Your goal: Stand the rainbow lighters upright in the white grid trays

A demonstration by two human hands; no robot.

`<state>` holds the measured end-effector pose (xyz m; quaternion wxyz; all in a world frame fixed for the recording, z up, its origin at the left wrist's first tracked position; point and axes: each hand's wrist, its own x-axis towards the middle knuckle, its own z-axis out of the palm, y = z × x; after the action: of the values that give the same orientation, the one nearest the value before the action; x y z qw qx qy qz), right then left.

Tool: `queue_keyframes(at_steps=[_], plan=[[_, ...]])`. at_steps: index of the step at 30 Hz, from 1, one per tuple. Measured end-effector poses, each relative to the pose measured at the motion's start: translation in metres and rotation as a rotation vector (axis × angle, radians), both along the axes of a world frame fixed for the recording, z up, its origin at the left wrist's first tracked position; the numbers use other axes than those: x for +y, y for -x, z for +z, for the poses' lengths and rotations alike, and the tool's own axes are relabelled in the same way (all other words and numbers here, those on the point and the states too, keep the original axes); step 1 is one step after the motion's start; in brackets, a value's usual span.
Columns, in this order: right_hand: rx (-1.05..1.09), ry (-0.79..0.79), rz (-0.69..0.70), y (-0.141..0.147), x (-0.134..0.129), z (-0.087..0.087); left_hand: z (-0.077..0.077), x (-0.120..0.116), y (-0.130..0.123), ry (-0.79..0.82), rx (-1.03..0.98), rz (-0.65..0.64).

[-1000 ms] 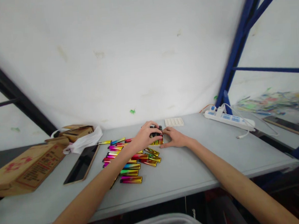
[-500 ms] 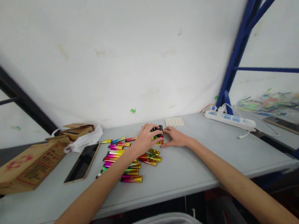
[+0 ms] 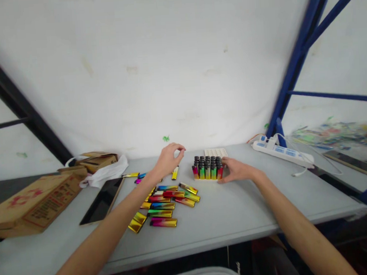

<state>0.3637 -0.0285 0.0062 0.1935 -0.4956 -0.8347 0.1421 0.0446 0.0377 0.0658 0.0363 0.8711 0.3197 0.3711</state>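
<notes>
A tight block of upright lighters point(image 3: 207, 169) with black tops and shiny coloured bodies stands in a low white tray point(image 3: 205, 180), of which only a thin front edge shows. My right hand point(image 3: 237, 170) holds its right side, thumb at the front corner and fingers behind. My left hand point(image 3: 169, 158) is raised left of the block, fingers bent and thumb apart, with nothing visible in it. Below it lies a yellow lighter point(image 3: 175, 173). A loose pile of metallic lighters point(image 3: 161, 206) spreads over the table, partly hidden by my left forearm.
Behind the block lies a white holed tray point(image 3: 216, 152). Leftward are a dark tablet point(image 3: 103, 200), a white plastic bag point(image 3: 109, 172) and a cardboard box point(image 3: 34, 204). A white power strip point(image 3: 283, 152) with cables sits at right, near a blue frame point(image 3: 288, 80).
My left hand has lifted off the block and moved left and up, uncovering the lighters. The block and my right hand have shifted right. Some loose lighters lie differently.
</notes>
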Motion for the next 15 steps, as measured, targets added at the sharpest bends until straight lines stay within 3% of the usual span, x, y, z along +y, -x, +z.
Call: queue_keyframes(at_steps=[3,6,10,12,15], plan=[[0.055,0.132,-0.111,-0.026,-0.008,0.01,-0.011,0.035,-0.03,0.145,0.289,-0.086],[0.084,0.245,-0.228,-0.044,-0.017,0.02,-0.028,0.058,-0.073,0.173,0.368,-0.17],[0.154,0.35,-0.264,-0.058,-0.028,0.028,-0.049,0.072,-0.116,0.208,0.432,-0.208],[0.181,0.367,-0.283,-0.064,-0.029,0.028,-0.053,0.077,-0.121,0.222,0.457,-0.201],[0.192,0.359,-0.296,-0.072,-0.027,0.024,-0.052,0.078,-0.105,0.239,0.486,-0.174]])
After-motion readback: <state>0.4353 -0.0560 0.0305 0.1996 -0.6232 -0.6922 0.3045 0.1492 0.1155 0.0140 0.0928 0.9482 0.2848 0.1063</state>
